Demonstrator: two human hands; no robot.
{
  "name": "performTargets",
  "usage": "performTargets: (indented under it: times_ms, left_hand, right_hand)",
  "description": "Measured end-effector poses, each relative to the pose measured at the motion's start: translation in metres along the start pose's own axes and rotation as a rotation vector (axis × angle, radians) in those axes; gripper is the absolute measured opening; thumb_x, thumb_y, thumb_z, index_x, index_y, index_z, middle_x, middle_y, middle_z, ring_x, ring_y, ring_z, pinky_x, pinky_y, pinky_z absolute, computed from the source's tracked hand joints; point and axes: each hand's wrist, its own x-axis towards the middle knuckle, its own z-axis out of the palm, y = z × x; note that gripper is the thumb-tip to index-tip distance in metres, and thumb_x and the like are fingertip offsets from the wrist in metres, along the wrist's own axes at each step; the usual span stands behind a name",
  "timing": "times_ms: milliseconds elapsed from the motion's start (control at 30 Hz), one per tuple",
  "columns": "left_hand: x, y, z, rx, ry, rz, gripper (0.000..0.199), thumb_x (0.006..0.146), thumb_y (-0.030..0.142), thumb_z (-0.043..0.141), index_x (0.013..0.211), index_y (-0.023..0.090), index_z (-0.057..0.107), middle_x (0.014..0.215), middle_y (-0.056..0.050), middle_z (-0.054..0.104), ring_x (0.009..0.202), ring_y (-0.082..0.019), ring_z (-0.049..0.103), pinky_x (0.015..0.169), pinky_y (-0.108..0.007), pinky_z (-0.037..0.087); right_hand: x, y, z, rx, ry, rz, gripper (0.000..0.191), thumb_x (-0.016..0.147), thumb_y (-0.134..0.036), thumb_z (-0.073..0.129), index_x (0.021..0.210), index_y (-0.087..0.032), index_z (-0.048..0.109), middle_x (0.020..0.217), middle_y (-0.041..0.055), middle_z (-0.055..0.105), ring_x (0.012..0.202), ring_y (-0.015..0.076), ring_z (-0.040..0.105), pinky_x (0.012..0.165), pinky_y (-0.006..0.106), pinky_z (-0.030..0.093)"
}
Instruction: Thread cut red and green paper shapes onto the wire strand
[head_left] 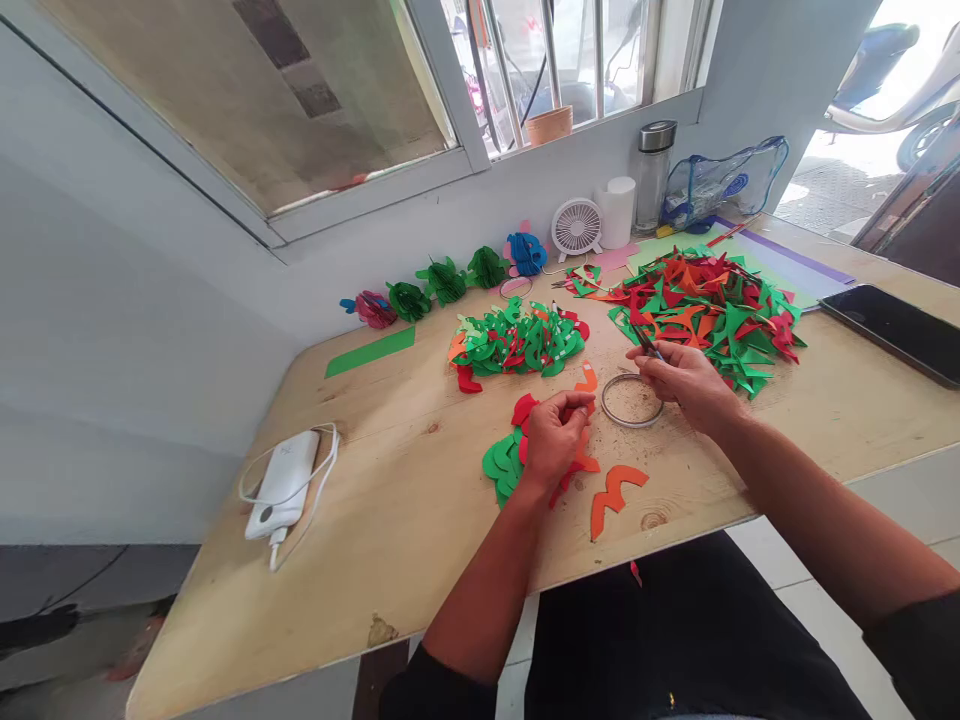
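Note:
My left hand (555,435) is closed in a pinch, with its fingertips at a curved orange paper cutout (586,376) that bears a white patch. Partly under that hand lie green paper cutouts (502,462), with red and orange ones among them. Another orange cutout (616,495), wavy in outline, rests near the table edge. My right hand (686,385) grips dark, slim tweezers (646,342), pointing up and left; the fingers hide part of them. Just left of the right hand, a thin ring (606,402) lies flat on the wood.
Green and red cutouts (517,340) form a pile behind my left hand. Paper scraps (697,310) are heaped at the right, near a phone (896,330). Paper ornaments (446,282), a small fan (577,228) and a glass bottle (652,180) line the wall. A power bank (283,485) sits left.

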Motion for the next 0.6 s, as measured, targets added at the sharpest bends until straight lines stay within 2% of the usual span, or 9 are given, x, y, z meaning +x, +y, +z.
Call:
performTargets:
  times_ms: [200, 433, 600]
  left_hand:
    - [0.004, -0.009, -0.001, 0.137, -0.008, 0.048, 0.022, 0.075, 0.018, 0.055, 0.089, 0.014, 0.071, 0.085, -0.006, 0.072, 0.074, -0.014, 0.065, 0.066, -0.024, 0.051]
    - [0.002, 0.001, -0.004, 0.494, 0.046, 0.186, 0.023, 0.080, 0.015, 0.051, 0.091, 0.017, 0.072, 0.084, -0.005, 0.073, 0.069, -0.014, 0.064, 0.068, -0.027, 0.050]
    - [0.003, 0.002, -0.008, 0.620, 0.143, 0.264, 0.020, 0.079, 0.015, 0.054, 0.089, 0.018, 0.071, 0.092, -0.006, 0.071, 0.086, -0.017, 0.065, 0.079, -0.030, 0.050]
  right_hand:
    - [-0.002, -0.002, 0.001, -0.010, 0.039, -0.004, 0.035, 0.060, -0.035, 0.070, 0.086, -0.013, 0.060, 0.057, -0.0055, 0.046, 0.046, 0.0042, 0.033, 0.042, 0.020, 0.019]
    - [0.001, 0.000, -0.001, -0.020, 0.048, -0.014, 0.034, 0.060, -0.034, 0.068, 0.086, -0.014, 0.061, 0.058, -0.0053, 0.048, 0.046, 0.0046, 0.033, 0.042, 0.021, 0.021]
    - [0.000, 0.000, -0.001, -0.014, 0.059, -0.014, 0.032, 0.060, -0.034, 0.068, 0.085, -0.015, 0.060, 0.058, -0.0050, 0.048, 0.048, 0.0051, 0.034, 0.042, 0.020, 0.021]
